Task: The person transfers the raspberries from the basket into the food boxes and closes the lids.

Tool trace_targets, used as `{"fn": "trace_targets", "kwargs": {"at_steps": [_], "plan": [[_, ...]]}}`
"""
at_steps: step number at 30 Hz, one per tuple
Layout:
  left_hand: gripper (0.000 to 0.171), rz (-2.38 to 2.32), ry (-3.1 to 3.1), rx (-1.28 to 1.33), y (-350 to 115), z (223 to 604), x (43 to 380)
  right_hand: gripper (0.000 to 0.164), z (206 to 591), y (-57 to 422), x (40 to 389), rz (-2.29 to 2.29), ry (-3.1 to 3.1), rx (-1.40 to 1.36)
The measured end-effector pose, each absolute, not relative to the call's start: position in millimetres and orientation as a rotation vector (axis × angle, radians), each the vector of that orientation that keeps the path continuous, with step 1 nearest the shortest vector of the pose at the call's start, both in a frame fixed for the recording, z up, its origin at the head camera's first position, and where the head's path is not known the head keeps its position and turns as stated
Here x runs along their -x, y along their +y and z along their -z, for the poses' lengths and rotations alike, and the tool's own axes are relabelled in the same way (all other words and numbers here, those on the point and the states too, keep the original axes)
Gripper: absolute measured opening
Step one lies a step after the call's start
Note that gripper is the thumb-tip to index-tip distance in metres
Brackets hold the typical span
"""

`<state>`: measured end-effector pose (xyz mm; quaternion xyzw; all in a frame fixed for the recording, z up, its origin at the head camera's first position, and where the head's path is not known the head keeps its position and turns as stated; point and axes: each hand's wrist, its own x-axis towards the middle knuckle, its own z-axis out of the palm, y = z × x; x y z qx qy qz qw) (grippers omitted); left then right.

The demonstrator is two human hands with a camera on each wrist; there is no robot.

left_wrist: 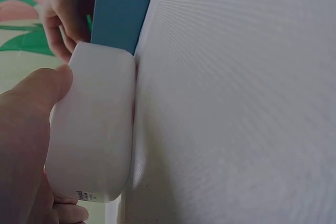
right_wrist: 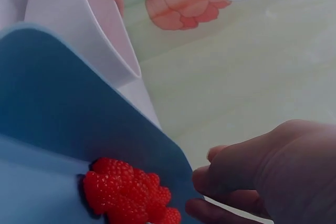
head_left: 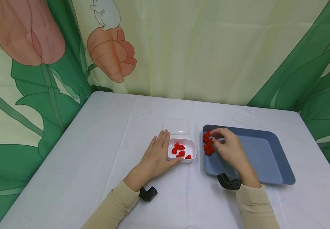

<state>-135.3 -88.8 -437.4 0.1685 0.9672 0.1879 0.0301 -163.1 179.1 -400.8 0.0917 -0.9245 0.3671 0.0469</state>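
Note:
A small white box [head_left: 195, 149] holds several red raspberries [head_left: 181, 153]. My left hand [head_left: 157, 156] lies against its left side with fingers extended, the thumb at the near rim; in the left wrist view that thumb touches the white wall [left_wrist: 97, 114]. At the left end of a blue-grey tray [head_left: 256, 156] sits a cluster of raspberries [head_left: 208, 148], bumpy and bright red in the right wrist view [right_wrist: 126, 192]. Over this cluster is my right hand [head_left: 228, 147], thumb and forefinger bent and apart, fingertips close by the berries, with nothing visible between them.
A clear shallow lid [head_left: 175, 126] lies on the white tablecloth [head_left: 119, 127] behind the box. The tray stands right of the box with a narrow gap. A printed curtain [head_left: 196, 51] hangs behind the table's far edge.

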Motion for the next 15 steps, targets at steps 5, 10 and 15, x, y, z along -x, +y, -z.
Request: {"fn": "trace_targets", "kwargs": {"at_steps": [5,10,15], "plan": [[0.103,-0.588,2.991,-0.53,-88.5,436.6,135.8,0.027,403.8,180.7,164.6,-1.119,-2.885,-0.272],[0.103,-0.585,2.985,-0.536,-88.7,437.5,134.9,0.027,407.7,180.6,164.6,-1.118,-2.93,-0.275],[0.103,-0.584,2.994,-0.548,-88.2,437.1,135.5,0.025,407.7,180.7,166.4,-1.103,-2.904,-0.313]]}}
